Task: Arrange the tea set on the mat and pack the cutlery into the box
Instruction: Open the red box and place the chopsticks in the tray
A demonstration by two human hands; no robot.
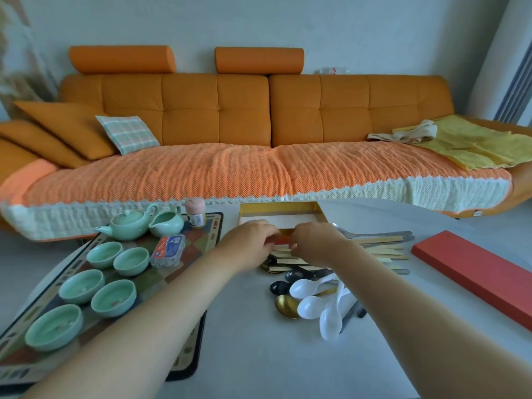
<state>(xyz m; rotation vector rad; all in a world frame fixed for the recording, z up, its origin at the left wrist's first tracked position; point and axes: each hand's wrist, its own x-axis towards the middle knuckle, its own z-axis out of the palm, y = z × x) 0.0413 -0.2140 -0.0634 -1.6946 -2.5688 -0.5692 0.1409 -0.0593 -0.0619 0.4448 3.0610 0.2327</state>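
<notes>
1. Mat (188, 361): flat woven rectangle with a patchwork pattern and a dark border, at the left of the white table (259, 355).
2. Five cups (113, 298): glazed pale green ceramic, round and shallow, on the mat in a loose row from near left to far.
3. Teapot (126, 226) and pitcher (167, 223): same green glaze, side by side at the mat's far end. A pink-lidded jar (195, 216) stands just to their right.
4. Plastic packet (168, 250): soft, with a blue and red print, lying on the mat between the cups and the jar.
5. Left hand (247, 246): fingers curled down at the near wall of the box (283, 214). Cannot tell whether it grips anything.
6. Box: shallow card tray with a yellow rim and white floor, at far centre of the table.
7. Right hand (316, 243): fingers curled, close to the left hand. Its grip is hidden, so cannot tell.
8. Cutlery, all on the table outside the box: flat bamboo sticks (383, 249) fanned to the right, and a metal fork (374, 234) just beyond them.
9. Near pile: glossy white plastic spoons (316, 306), black spoons (279, 287), one gold spoon (285, 305).
10. Red lid (475, 277): long matte card slab at far right.
</notes>
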